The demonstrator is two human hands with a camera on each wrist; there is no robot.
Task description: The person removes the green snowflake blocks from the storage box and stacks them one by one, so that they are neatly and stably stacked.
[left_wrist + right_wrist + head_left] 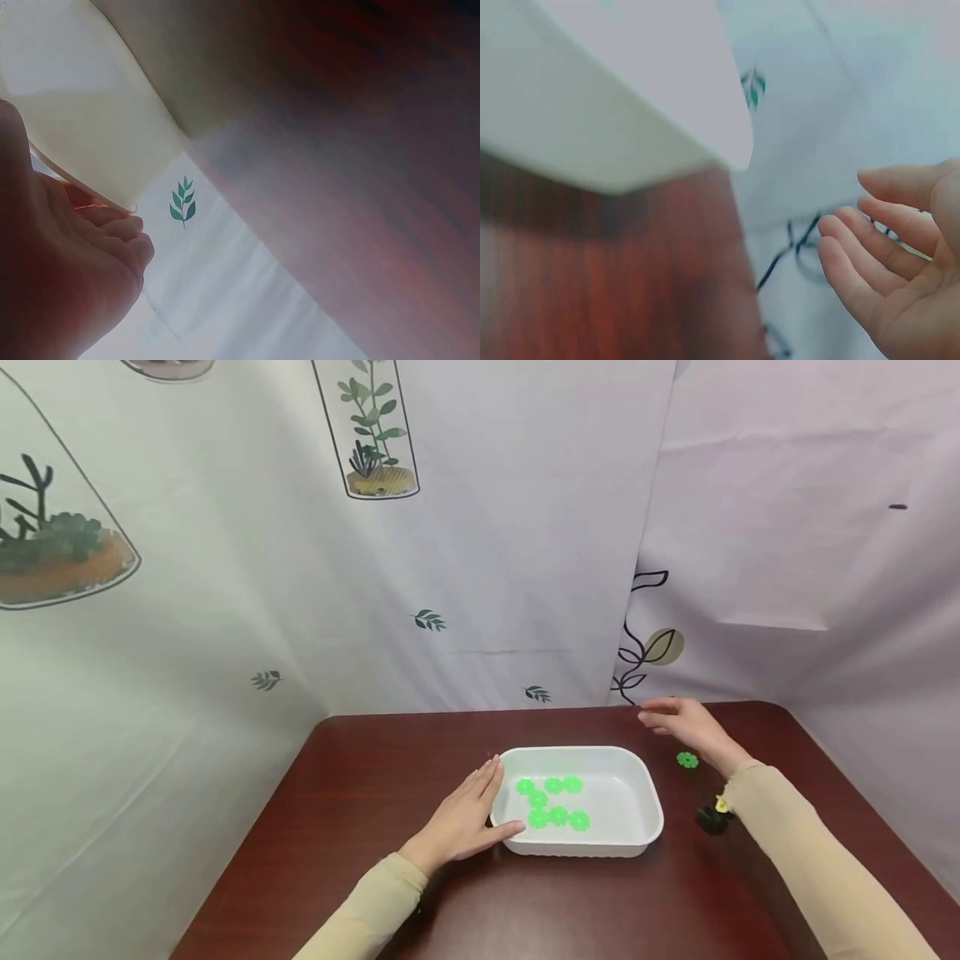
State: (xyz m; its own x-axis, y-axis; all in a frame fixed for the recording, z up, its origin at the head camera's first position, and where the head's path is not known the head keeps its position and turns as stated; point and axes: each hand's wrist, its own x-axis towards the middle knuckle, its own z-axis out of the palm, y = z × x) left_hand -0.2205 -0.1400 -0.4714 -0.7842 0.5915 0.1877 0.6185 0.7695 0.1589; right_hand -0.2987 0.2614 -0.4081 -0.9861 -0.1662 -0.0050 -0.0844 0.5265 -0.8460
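Nearest us, the right sleeve (825, 877) is matte, cream and softly creased. Our left grip (461, 818) rests straight-fingered against the left end of the white tray (585, 848); our right grip (692, 727) is relaxed and empty, near a lone disc (687, 761) on the glossy red-brown tabletop (360, 810). The tray, probably light, stiff plastic, suits a rim hold; its thin, notched green discs (579, 821) seem light, best pinched edgewise.

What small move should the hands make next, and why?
Probably lower the right hand toward the loose green flower piece: it lies on the table outside the white tray, similar pieces lie inside, the right hand looks empty, and the left hand rests against the tray.
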